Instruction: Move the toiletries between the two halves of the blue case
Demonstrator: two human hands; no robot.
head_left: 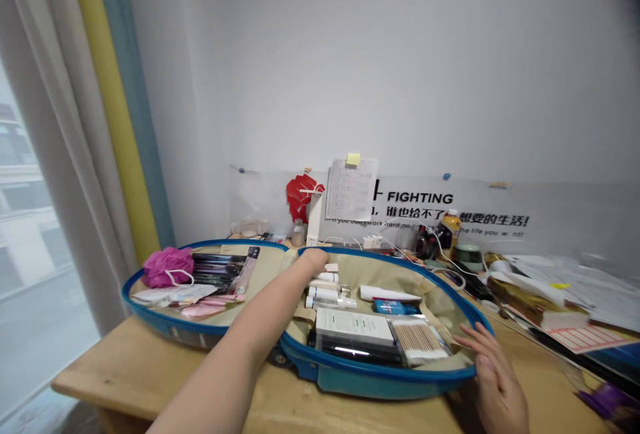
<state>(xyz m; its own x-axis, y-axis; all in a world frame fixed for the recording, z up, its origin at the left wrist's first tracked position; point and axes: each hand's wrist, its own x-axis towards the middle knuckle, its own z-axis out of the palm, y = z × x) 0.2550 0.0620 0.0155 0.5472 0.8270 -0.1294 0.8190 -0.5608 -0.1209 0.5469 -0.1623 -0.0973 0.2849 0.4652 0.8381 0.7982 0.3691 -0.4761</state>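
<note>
A blue oval case [400, 391] with a beige lining lies spread open on the desk. My left hand [315, 261] reaches over its right half to the far rim, fingers curled and mostly hidden; whatever is in them cannot be made out. Just below that hand are small white bottles [323, 293]. At the right rim my right hand [495, 374] is open, fingers stretched over the edge. The right half also holds a white tube [390, 294], a blue bottle [393, 307], a white box [354, 327], a black case [355, 352] and a pack of cotton swabs [419, 339].
In the case's left half are a pink bath puff [167, 267] and several dark pens [220, 269]. Behind stand a white lamp [314, 217] and a yellow bottle [450, 231]. Papers [575, 284] and loose cables crowd the right. Curtains [110, 121] hang at the left.
</note>
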